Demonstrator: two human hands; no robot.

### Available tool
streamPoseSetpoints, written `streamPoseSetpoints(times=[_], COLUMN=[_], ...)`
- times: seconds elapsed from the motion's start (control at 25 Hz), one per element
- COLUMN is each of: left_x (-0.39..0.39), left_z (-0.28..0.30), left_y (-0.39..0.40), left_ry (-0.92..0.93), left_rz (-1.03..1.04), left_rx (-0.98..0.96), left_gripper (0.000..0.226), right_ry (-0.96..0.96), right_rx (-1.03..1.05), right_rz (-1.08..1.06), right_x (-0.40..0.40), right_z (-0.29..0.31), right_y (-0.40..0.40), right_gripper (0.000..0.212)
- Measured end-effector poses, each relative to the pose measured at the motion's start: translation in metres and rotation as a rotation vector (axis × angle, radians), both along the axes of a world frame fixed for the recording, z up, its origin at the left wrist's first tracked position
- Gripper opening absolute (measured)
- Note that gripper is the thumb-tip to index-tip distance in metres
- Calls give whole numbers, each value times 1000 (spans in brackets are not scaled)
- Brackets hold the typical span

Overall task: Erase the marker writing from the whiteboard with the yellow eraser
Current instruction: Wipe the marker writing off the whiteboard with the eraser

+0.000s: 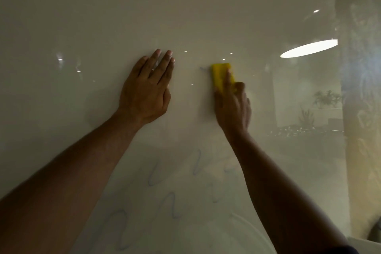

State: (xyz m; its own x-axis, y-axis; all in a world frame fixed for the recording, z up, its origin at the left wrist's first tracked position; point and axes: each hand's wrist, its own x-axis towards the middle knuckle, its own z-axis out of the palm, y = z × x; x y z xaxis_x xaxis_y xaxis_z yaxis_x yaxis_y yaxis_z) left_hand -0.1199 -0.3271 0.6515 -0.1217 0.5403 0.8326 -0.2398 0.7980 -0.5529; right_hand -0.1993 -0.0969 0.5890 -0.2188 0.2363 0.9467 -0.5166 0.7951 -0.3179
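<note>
A glossy whiteboard (103,16) fills the view. My right hand (233,107) grips the yellow eraser (221,74) and holds it against the board right of centre. A small dark marker trace (203,68) shows just left of the eraser's top edge. My left hand (146,88) lies flat on the board to the left of the eraser, fingers straight and pointing up. Faint blue wavy marker writing (165,198) covers the lower part of the board between my two forearms.
The board's right edge (342,109) runs down beside a patterned wall. Reflections of ceiling lights, among them a bright oval lamp (309,47), and of plants show on the glossy surface. A pale ledge sits at the lower right corner.
</note>
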Motion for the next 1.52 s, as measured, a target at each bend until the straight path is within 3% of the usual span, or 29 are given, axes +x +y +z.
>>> streamPoseSetpoints(times=[0.04,0.08,0.12,0.2,0.24,0.28,0.36,0.4,0.44,0.56,0.6,0.64,0.72,0.76,0.8,0.92,0.96,1.0,1.08,1.12,1.2,1.32,1.36,1.4,1.48,1.52], left_x=[0,0,0,0,-1,-1,-2,-2,-2,-3,-3,-4,-4,-4,-4,-4,-3,-3,-3,-3,-4,-4,-4,-3,-1,1], left_z=[0,0,-1,-1,-1,-1,-3,-3,-4,-5,-5,-6,-8,-10,-11,-12,-13,-13,-15,-16,-16,-16,-18,-22,-36,-44], left_y=[1,1,1,0,0,0,0,0,0,0,0,0,0,0,0,0,1,1,2,2,2,0,0,0,-1,-1], left_ry=[-4,-10,-15,-11,-9,-6,-2,-1,-2,0,3,2,-4,-5,-5,-3,-1,-1,-1,-1,-7,-17,-20,-30,-64,-82], left_rz=[-1,-2,0,5,2,-3,-16,-19,-21,-28,-30,-30,-31,-33,-32,-34,-36,-39,-38,-35,-34,-59,-67,-77,-79,-79], left_rx=[3,5,5,4,4,5,9,10,9,16,18,19,17,17,14,16,20,22,23,26,26,27,32,35,17,4], left_gripper=[67,67,67,67,67,66,65,64,64,63,63,63,62,62,62,61,61,61,61,61,62,62,61,62,62,63], right_ry=[-139,-140,-9,302,358,328,97,19,36,331,340,264,-37,-86,-6,358,370,313,60,-7,89,346,328,255,-16,-101], right_rx=[-147,-166,-80,323,446,420,-35,-162,-139,393,428,315,-138,-185,-102,436,466,354,-146,-257,-79,477,500,380,-113,-226], right_rz=[-1,-8,-24,-4,-25,-63,-78,-89,-90,-33,-42,-69,-41,-28,-14,77,85,71,78,59,-1,71,46,-12,-41,-48], right_x=[0,3,4,1,-5,-11,-17,-16,-16,-16,-17,-18,-20,-18,-14,-12,-16,-21,-25,-21,-8,0,-3,-9,-14,-10], right_z=[2,0,-5,-28,-34,-34,-28,-27,-30,-48,-45,-41,-35,-37,-41,-66,-67,-66,-66,-69,-87,-121,-118,-114,-100,-97], right_y=[1,-2,-8,-16,-9,1,11,10,6,-1,6,13,10,3,-6,-12,-4,2,2,-3,-21,-24,-16,-10,-4,-6], right_gripper=[65,65,64,61,59,59,62,63,63,56,55,56,60,61,62,55,55,56,62,64,62,52,51,53,59,61])
